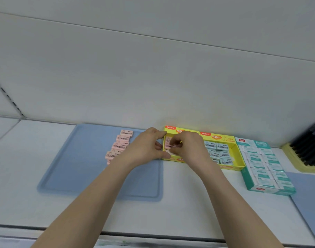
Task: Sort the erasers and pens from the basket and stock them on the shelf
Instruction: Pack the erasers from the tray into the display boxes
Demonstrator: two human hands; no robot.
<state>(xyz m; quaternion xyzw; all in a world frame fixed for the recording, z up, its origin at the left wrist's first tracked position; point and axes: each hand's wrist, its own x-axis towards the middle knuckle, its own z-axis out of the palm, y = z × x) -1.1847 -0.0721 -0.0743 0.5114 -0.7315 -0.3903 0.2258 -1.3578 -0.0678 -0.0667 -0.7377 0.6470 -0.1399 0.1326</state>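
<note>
Forearms extended, left hand (147,147) curled in grip, right hand (188,146) pinching

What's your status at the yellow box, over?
Left hand gripping yellow box by its left wall. Right hand pinching a pink eraser inside the left compartment. Loose pink erasers wait on blue mat; nothing blocking.

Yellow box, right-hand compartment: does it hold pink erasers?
No: the yellow box holds pale blue erasers in its right compartment; the pink erasers lie in its left one.

Yellow box (216,137) shows M&G, 4B; pink erasers (122,145) show 4B.
</note>
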